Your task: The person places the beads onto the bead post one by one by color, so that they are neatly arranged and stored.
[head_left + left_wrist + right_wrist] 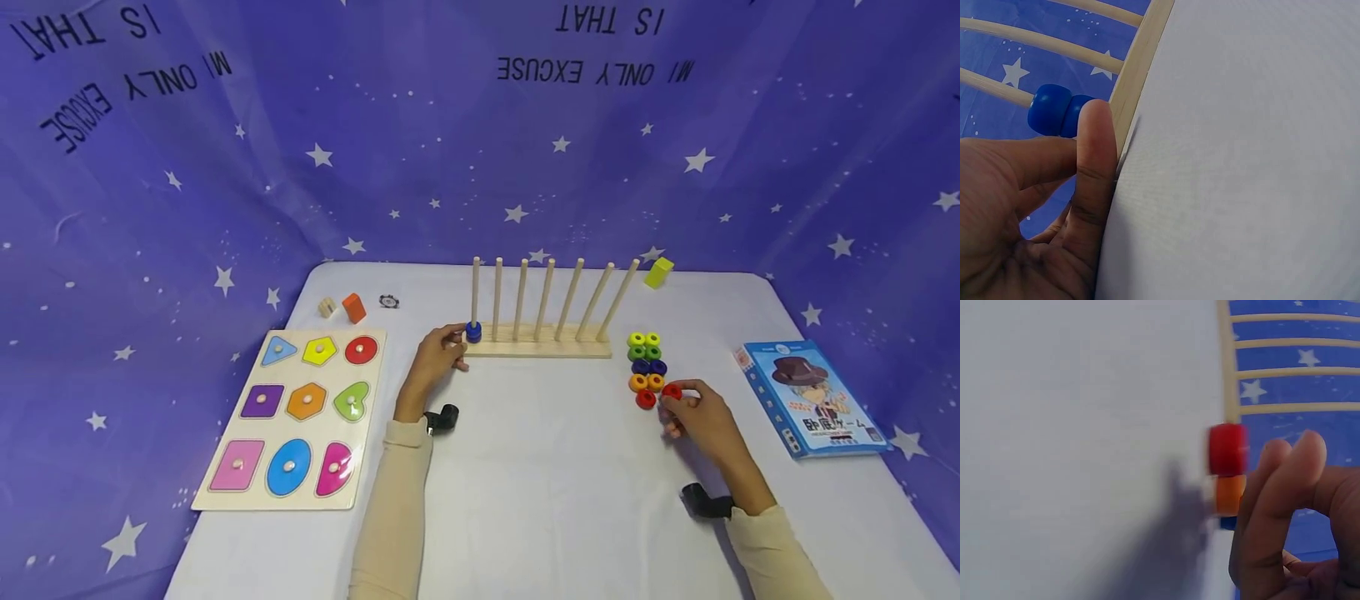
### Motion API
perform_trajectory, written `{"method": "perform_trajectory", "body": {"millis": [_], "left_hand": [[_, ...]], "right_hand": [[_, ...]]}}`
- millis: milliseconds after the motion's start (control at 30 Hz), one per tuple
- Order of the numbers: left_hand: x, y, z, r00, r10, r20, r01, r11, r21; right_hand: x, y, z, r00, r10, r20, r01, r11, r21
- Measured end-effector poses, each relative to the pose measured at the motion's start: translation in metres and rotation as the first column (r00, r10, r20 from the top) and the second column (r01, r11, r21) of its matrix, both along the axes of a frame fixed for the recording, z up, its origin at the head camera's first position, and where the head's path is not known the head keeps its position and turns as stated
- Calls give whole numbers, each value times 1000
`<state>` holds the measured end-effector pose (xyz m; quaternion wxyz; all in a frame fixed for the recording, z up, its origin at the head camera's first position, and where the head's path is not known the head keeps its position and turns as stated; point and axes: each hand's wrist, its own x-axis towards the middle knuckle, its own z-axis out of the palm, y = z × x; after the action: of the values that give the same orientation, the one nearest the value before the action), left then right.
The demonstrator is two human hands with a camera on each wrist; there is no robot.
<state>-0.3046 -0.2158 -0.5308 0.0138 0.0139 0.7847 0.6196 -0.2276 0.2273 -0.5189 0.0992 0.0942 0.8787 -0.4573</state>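
A wooden peg rack with a row of upright pegs stands mid-table. Two blue beads are stacked at the foot of its leftmost peg. My left hand grips the rack's left end, its fingertips right at the blue beads. To the right of the rack, my right hand pinches a red bead between thumb and fingers; in the right wrist view the fingers hide it. Beside it lies another red bead, at the near end of paired orange, dark blue, green and yellow beads.
A shape puzzle board with knobbed pieces lies on the left. Behind it are an orange block, a small wooden piece and a dark round item. A yellow-green block stands at the back; a blue game box lies right.
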Motion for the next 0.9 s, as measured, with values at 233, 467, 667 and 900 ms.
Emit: {"method": "perform_trajectory", "body": {"millis": [233, 467, 667, 900], "left_hand": [[-1, -3, 3, 1000, 7, 3, -6, 1000, -16], [-3, -5, 5, 1000, 17, 9, -17, 1000, -9], [-2, -3, 4, 1000, 7, 15, -7, 1000, -4], [0, -1, 0, 1000, 4, 9, -3, 1000, -28]], "right_hand": [[-12, -34, 73, 976, 15, -216, -11, 1000, 21], [-38, -106, 154, 919, 126, -373, -182, 976, -120], [-61, -172, 194, 857, 305, -415, -394, 908, -147], [-82, -223, 202, 834, 429, -346, -480, 874, -75]]}}
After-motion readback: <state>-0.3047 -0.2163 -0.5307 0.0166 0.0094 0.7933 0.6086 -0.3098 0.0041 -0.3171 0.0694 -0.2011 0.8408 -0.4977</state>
